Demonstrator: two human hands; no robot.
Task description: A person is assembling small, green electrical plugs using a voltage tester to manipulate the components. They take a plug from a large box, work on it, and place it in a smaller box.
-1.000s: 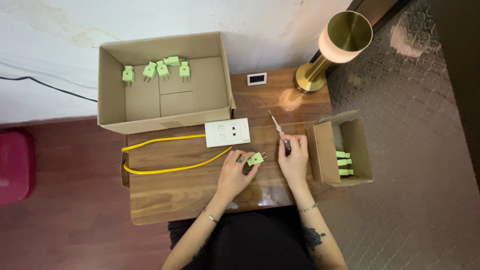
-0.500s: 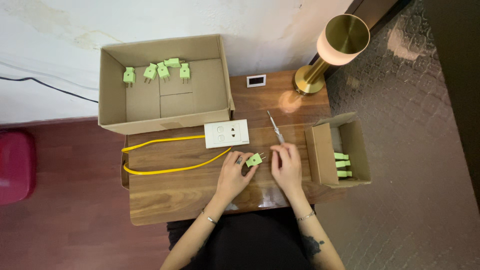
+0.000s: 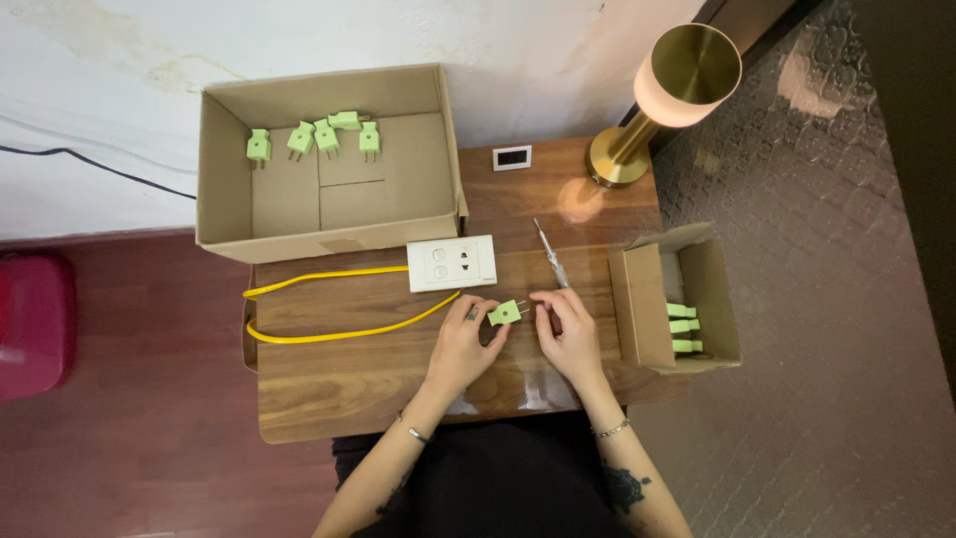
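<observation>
My left hand holds a light green two-pin plug just above the wooden table, its pins pointing right. My right hand is beside it, fingers loosely apart, with the index fingertip at the plug's pins. A small screwdriver lies on the table just beyond my right fingertips, its tip pointing away from me. A white socket plate with a yellow cable lies just above my left hand.
A large open cardboard box at the back left holds several green plugs. A small open box at the right holds three more. A brass lamp and a small white display stand at the back. A red object is on the floor to the left.
My right hand has let the screwdriver down on the table and drawn back toward the plug. My left hand keeps the plug in about the same place.
</observation>
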